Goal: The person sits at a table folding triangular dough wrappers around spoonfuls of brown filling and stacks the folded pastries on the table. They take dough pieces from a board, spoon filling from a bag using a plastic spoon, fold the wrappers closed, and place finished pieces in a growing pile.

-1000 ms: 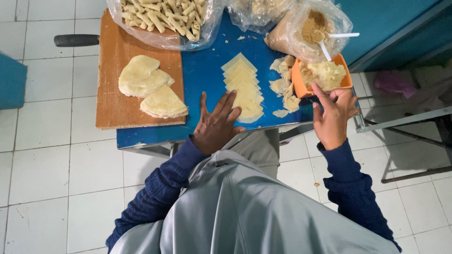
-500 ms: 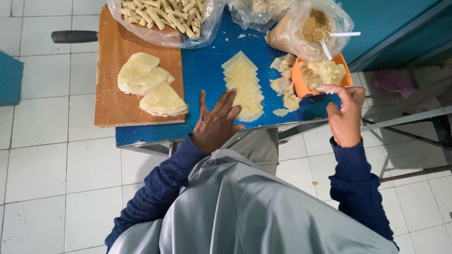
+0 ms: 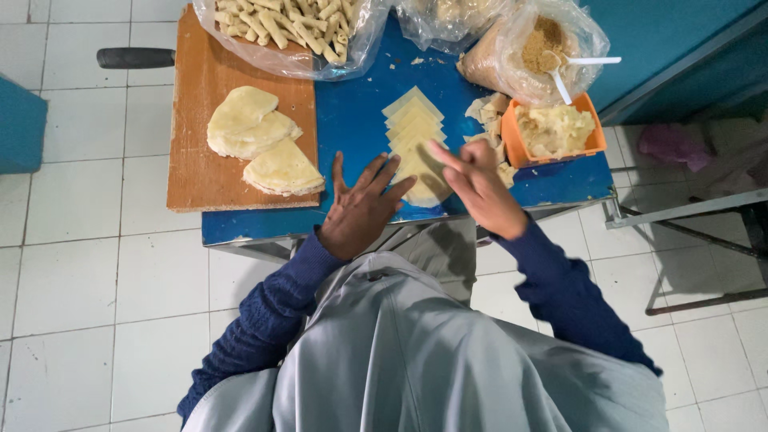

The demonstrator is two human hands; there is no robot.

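My left hand (image 3: 362,206) lies flat with fingers spread on the blue table (image 3: 352,120), its fingertips at the near end of a row of overlapping pale dough squares (image 3: 413,128). My right hand (image 3: 478,186) hovers over the near end of that row, fingers pinched together on what seems a small bit of filling; I cannot see it clearly. An orange tub of pale mashed filling (image 3: 555,130) stands to the right of the row.
A wooden board (image 3: 210,172) at the left carries folded dough sheets (image 3: 258,140). Clear bags at the back hold rolled sticks (image 3: 290,24) and brown crumbs with a white spoon (image 3: 546,46). Dough scraps (image 3: 490,112) lie beside the tub. White tiled floor (image 3: 80,264) surrounds the table.
My right hand has left the orange tub and moved left and nearer, over the dough squares. My left hand has stayed flat on the table.
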